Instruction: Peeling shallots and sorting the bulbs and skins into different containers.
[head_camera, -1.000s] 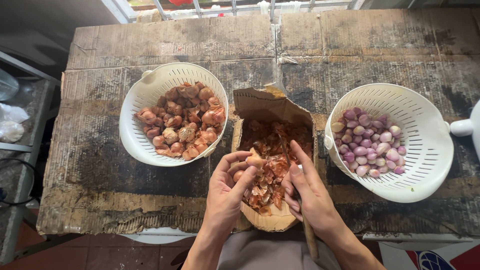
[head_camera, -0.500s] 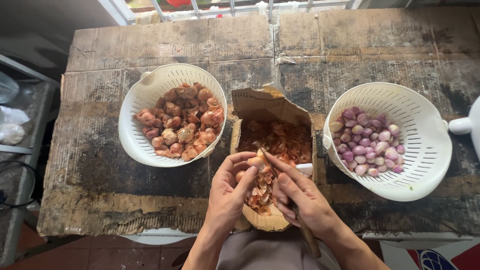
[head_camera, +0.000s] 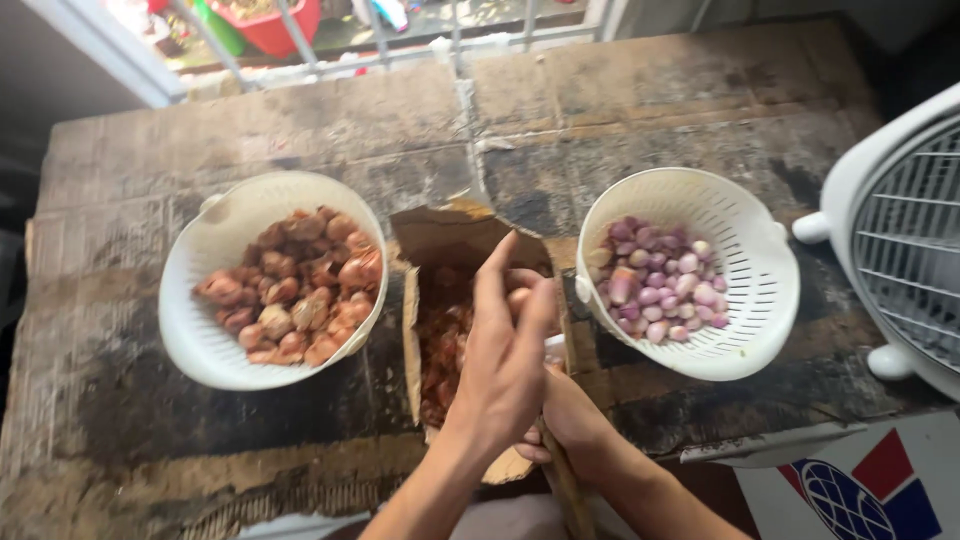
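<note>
Worn, dark wooden table (head_camera: 300, 120), cardboard-covered. Open brown cardboard box (head_camera: 440, 240) at centre; left of box, white colander (head_camera: 200, 350) of unpeeled shallots; right of box, white colander (head_camera: 760, 330) of peeled shallots.

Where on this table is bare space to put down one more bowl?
The widest bare patch of the table lies behind both colanders, toward the window bars. Another lies in front of the left colander. The middle is crowded: the cardboard tray, both hands and the right colander sit close together, with a fan at the right edge.
</note>
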